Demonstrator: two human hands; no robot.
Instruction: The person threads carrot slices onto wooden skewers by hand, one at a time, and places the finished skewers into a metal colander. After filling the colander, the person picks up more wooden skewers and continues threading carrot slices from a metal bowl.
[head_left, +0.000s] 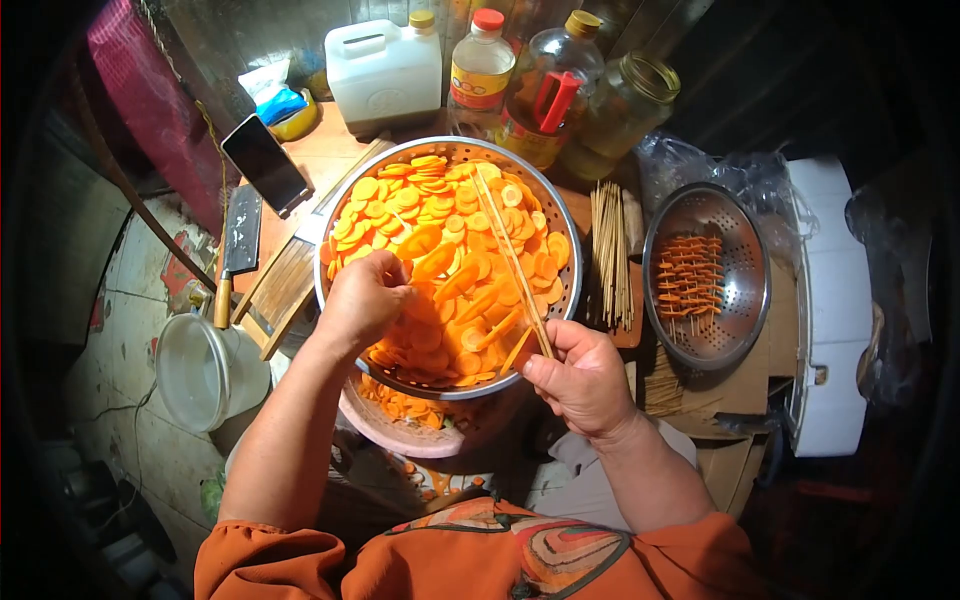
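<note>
A large metal colander (570,330) full of round carrot slices (455,215) is in front of me. My left hand (368,298) is over its left side, the fingers curled in a pinch among the slices; what they hold, if anything, is hidden. At the colander's lower right edge, my right hand (582,378) grips the near end of a thin bamboo skewer (515,262), which slants up and away across the carrots. One carrot slice (517,350) stands on edge close to my right thumb. Beneath the colander, a pink basin (400,437) contains orange scraps.
To the right, a smaller colander (725,345) holds carrot-threaded skewers (690,275). Loose bamboo skewers (610,255) lie between the colanders. Behind stand a white jug (385,75), bottles (482,70) and a jar (625,110). On the left are a phone (264,163), cleaver (242,235), wooden slicer (283,290) and bucket (205,370).
</note>
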